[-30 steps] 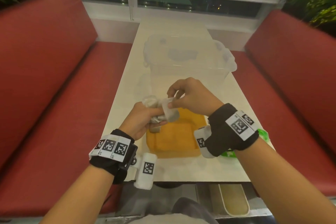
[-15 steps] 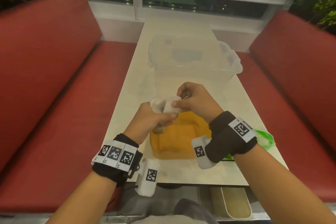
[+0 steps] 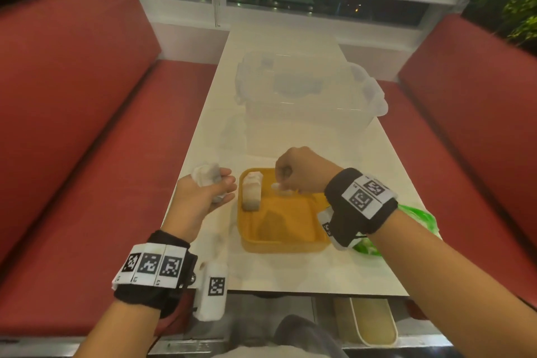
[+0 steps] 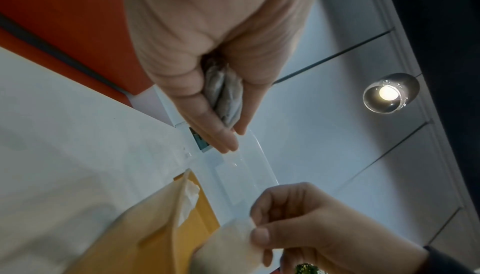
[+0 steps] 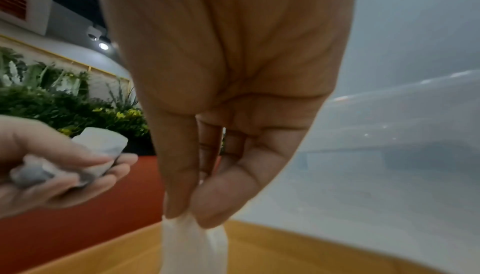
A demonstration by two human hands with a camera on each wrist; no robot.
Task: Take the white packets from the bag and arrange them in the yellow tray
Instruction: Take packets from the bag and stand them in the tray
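Presently we log: our left hand point(image 3: 203, 197) curled round crumpled translucent plastic bag point(image 3: 207, 176), held left of shallow square yellow plastic tray point(image 3: 283, 244). Our right hand point(image 3: 302, 173) pinches small white paper packet point(image 5: 193, 243) by top edge (thumb against fingertips) over tray. Second white packet point(image 3: 252, 190) lies in tray, far-left corner.

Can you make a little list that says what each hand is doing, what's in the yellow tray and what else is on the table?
left hand: grips a bunch of white packets, beside the tray
right hand: pinches one white packet over the tray
yellow tray: one packet lies by its left wall
clear box: behind the tray
green bag: right of the tray, partly hidden
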